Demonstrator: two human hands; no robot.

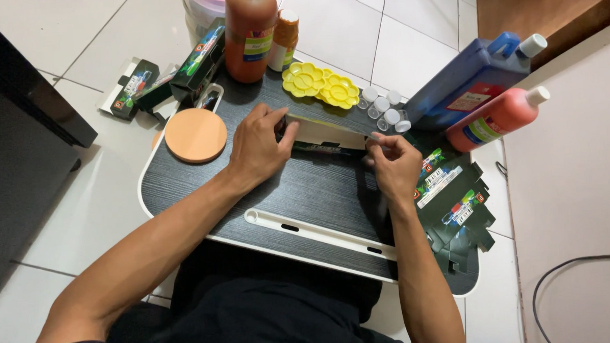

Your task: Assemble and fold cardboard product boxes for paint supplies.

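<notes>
Our left hand (257,147) and right hand (394,163) each pinch an end of the long box (327,133) on the counter (305,185), both grips clenched on it; flat cartons (455,200) lie beside the right hand.
</notes>
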